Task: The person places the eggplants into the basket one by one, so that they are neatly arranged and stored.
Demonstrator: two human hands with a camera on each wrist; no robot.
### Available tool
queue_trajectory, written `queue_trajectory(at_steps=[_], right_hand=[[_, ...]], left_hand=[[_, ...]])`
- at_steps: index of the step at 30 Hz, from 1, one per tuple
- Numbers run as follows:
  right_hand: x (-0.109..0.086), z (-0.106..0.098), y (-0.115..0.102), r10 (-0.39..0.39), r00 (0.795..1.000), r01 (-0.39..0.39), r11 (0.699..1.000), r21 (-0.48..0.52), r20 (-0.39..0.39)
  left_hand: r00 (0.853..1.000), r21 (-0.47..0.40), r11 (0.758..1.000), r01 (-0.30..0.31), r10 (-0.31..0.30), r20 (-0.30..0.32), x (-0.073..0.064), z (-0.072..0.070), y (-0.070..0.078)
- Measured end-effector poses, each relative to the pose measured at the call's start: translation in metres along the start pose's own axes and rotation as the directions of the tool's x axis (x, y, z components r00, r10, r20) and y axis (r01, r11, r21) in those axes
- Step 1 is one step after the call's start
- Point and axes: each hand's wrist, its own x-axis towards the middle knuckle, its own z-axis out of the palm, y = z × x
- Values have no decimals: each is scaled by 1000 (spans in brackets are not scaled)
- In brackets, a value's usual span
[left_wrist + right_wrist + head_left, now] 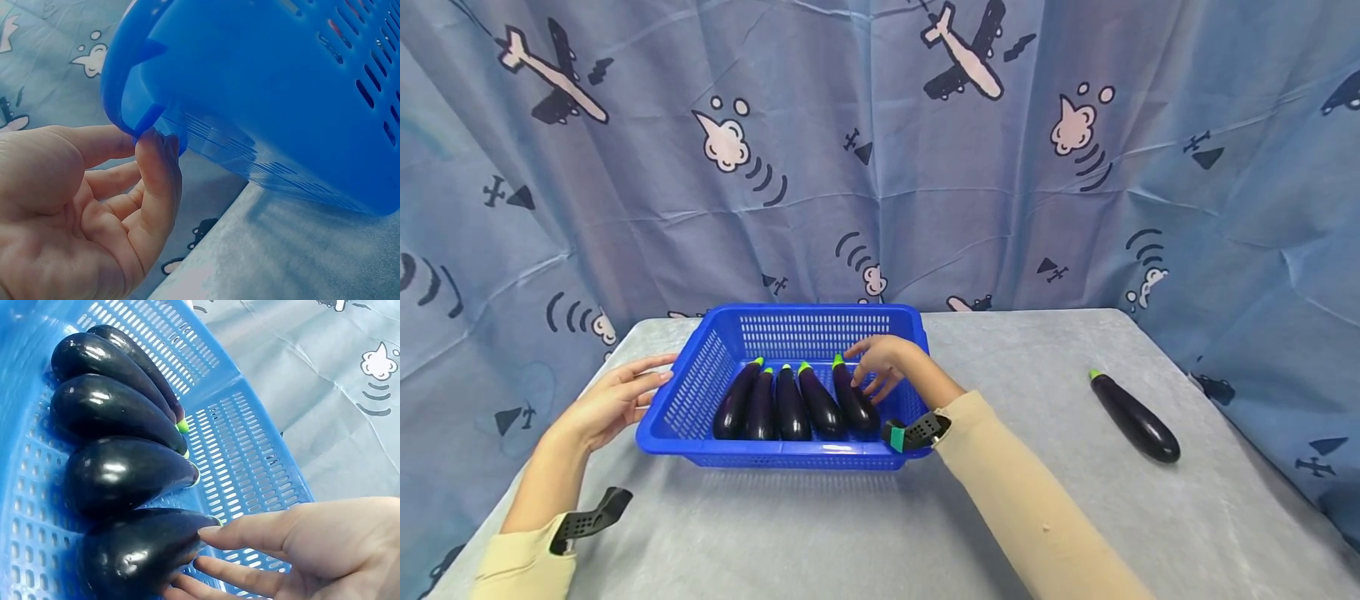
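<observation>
A blue plastic basket [760,447] with slotted walls stands on the table, and several dark purple eggplants [793,408] with green stem ends lie side by side in it. At its left end my left hand [613,400] holds the rim, thumb and fingertips meeting at the lip in the left wrist view. My right hand [883,362] reaches over the right wall into the basket. Its fairly straight, spread fingers touch or nearly touch the rightmost eggplant [137,553], close to its stem end. Whether they bear on it is hard to tell.
One more eggplant [1135,417] lies on the grey table [1015,358], to the right of the basket. Behind the table hangs a blue curtain [820,150] with airplane prints. Each wrist carries a black camera mount [591,518].
</observation>
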Motion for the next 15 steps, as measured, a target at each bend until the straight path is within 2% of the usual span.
queue_trajectory(at_steps=[15], right_hand=[[-1,-1,-1,-1,1000,1,1000,-5,25]], left_hand=[[1000,-6,1000,-11,11,9,1,1,0]])
